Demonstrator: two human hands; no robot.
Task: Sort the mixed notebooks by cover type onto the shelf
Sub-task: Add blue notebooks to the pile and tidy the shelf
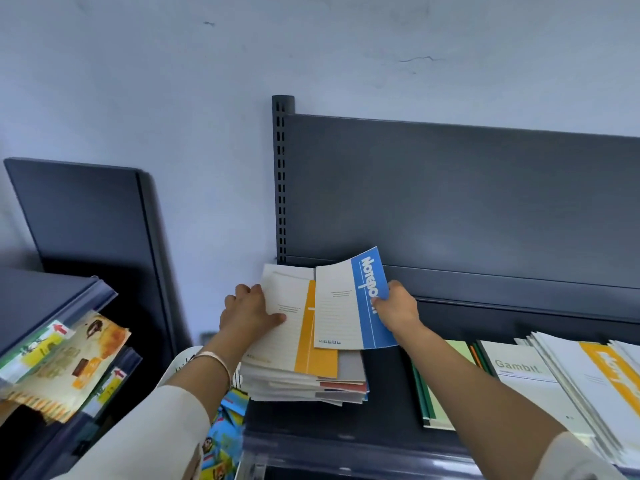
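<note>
A blue-striped notebook [353,303] tilts over the stack [298,384] on the shelf [388,403].

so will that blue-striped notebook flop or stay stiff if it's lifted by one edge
Probably floppy: the blue-striped notebook curves where the right hand pinches its edge. Likely light, since one pinch lifts it. The stack below may shift, though the left hand grips it.

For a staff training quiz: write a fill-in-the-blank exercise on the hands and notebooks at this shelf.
The left hand grips the mixed stack while the right hand pinches a notebook with a ____ band.
The bracelet sits on the ____ wrist.
The grey notebook lying further right on the shelf bears the word ____.
Missing words: blue; left; Gambit.
</note>
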